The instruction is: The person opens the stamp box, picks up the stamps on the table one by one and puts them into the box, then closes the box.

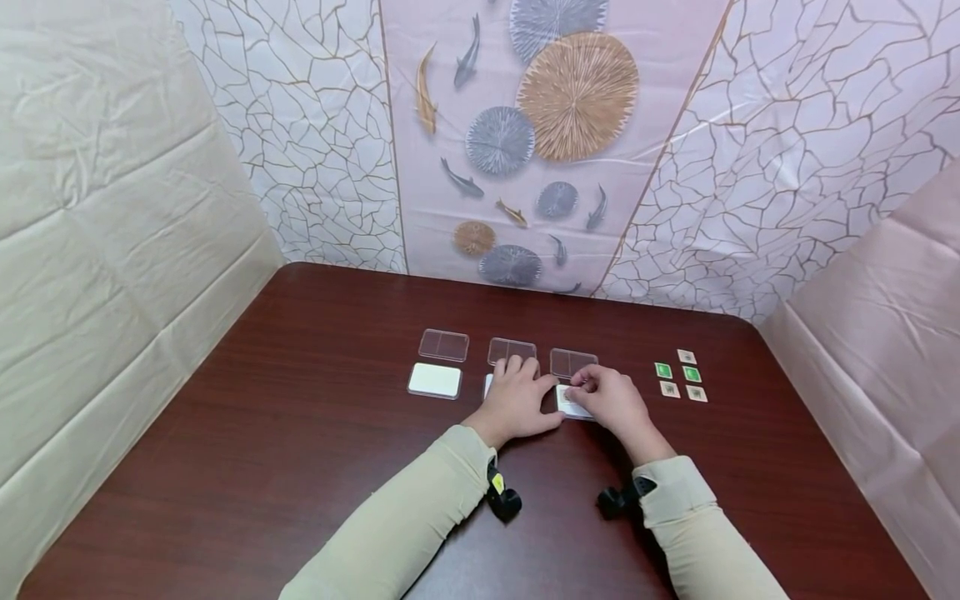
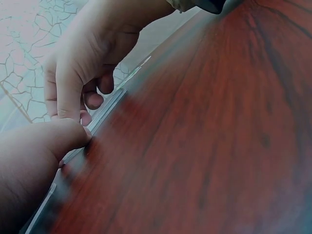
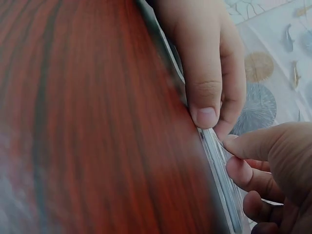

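A shallow clear plastic case with a white insert (image 1: 573,411) lies on the table in front of the person. With thumb and index finger at its left corners, the left hand (image 1: 517,400) holds this case, other fingers spread over a second white-filled case (image 1: 488,385), mostly hidden. From the right, the right hand (image 1: 611,404) pinches a small patterned square (image 1: 567,396) at the white surface; fingertips cover most of it. In the right wrist view the left thumb (image 3: 205,117) rests on the case's near edge, close to the right fingertips (image 3: 239,168).
A third white-filled case (image 1: 435,381) lies at the left. Behind the row are three clear lids, at left (image 1: 444,345), middle (image 1: 512,350) and right (image 1: 574,362). Several small squares, some green (image 1: 663,371), some pale and patterned (image 1: 670,389), lie at the right. Curtains stand behind the table.
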Tool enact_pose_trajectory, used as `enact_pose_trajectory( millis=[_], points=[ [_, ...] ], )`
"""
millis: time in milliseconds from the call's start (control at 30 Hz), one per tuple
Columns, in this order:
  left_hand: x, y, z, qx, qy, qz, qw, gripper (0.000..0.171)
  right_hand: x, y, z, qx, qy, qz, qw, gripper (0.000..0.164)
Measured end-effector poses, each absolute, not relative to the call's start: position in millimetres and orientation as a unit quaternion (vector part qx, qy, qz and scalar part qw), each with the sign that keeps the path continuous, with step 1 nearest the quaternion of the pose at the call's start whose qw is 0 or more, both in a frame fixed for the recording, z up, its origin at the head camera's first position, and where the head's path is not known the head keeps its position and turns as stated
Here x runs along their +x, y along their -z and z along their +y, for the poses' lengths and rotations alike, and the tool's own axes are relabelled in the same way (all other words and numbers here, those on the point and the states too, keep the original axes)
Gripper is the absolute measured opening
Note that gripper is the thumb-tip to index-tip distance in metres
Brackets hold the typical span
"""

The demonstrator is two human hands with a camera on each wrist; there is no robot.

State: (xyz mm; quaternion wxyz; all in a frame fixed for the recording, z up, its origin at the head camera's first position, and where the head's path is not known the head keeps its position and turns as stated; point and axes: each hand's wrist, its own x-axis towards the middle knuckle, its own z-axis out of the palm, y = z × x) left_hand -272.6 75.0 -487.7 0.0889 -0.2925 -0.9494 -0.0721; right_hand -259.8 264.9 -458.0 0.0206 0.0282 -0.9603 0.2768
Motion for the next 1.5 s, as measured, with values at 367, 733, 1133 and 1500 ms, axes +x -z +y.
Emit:
enact_pose_trajectory(
  millis=[367,733,1133,1500],
  points=[
    [-272.6,488.6,75.5,-0.288,0.063,-0.952,0.087,0.06,-259.8,461.5,261.3,0.034,-0.259,-0.965,0.033,0.018],
    [-274.9,488.0,76.3,-0.285,0.063,-0.953,0.086,0.061,-268.7,462.1,282.6,0.031,-0.264,-0.957,0.116,0.02],
    [-271.5,487.0,75.3,-0.288,0.067,-0.952,0.081,0.06,-290.3,482.2,396.0,-0.163,-0.195,-0.936,0.244,0.034],
    [-272.5,488.9,75.0,-0.285,0.065,-0.953,0.081,0.058,-311.0,485.0,424.8,-0.228,-0.188,-0.936,0.19,0.047]
  ],
)
